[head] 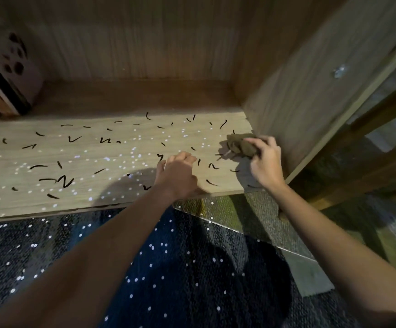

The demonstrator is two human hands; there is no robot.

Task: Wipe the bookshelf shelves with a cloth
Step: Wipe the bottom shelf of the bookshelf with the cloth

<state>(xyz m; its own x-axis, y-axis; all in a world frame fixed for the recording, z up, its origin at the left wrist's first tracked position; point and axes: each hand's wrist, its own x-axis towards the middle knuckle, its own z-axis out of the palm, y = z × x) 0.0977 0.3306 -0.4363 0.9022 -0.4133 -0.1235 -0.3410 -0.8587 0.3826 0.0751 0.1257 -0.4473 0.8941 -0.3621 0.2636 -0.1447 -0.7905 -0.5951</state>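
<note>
Pale wood grain runs along the shelf, boxed in by a back panel and a side panel, with a dark speckled carpet below its front edge. Small specks of light dot both shelf and carpet.

The cloth sits at the shelf's right end, just beside the side panel and touching the board. It is a small, dull brown wad, crumpled into a lump and not spread flat. The right hand has its grip clamped on the cloth, fingers curled over the top, probably so it can be pressed down and dragged out of the corner.

The left hand rests on the shelf near the front edge, its grip apart and holding nothing, likely as a brace while leaning in.

Short dark marks are scattered over most of the board, so the wiping looks barely begun. Some books lean in the back left corner.
</note>
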